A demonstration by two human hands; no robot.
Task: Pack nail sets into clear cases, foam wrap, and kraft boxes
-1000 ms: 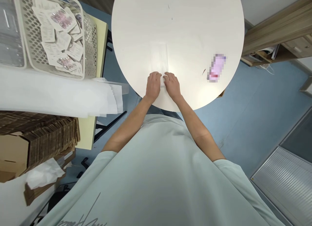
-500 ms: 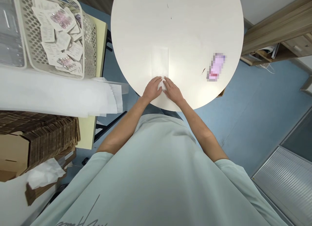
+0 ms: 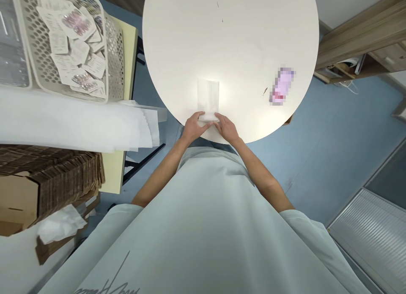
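Head view shows the white sheet [image 3: 208,95] lying on the round table [image 3: 244,44], close to its near rim, probably so that both hands can reach it easily. The left hand [image 3: 193,127] and the right hand [image 3: 228,128] pinch its near end at opposite sides, seemingly for keeping this edge even. Both forearms [image 3: 163,173] slant inward, with thumbs [image 3: 207,126] almost meeting.
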